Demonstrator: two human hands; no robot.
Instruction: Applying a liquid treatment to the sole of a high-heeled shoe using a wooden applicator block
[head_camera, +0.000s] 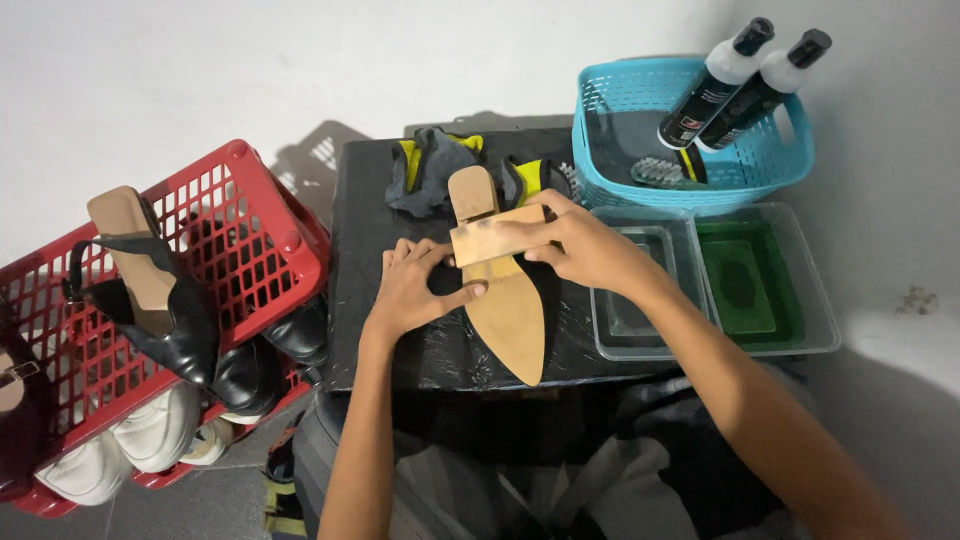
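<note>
Shoe lies sole-up near the middle of the black table, pointed toe aimed at the near edge, heel toward the far edge. The sole is tan and the block heel sticks up at the far end.

Right hand comes in from the right and grips the shoe across the heel block, fingers wrapped over the top, thumb on the near side. Left hand sits just left of the shoe, fingers curled, thumb pressed against the sole's left edge at the waist. Both hands are closed on the shoe; neither is spread.

Behind the heel, at the far edge of the table, lies a bunched pair of grey-and-yellow gloves.

At the far right corner stands a blue basket holding two black bottles with white necks, leaning on its right rim, and a brush in the bottom.

Just right of the table sit two clear tubs side by side: the nearer tub looks empty or clear-filled, cannot tell which; the right tub holds a green sponge or pad in green liquid.

Left of the table, on the floor, is a red crate loaded with shoes: a black heeled shoe with tan sole on top, and white sneakers at the near side.
</note>
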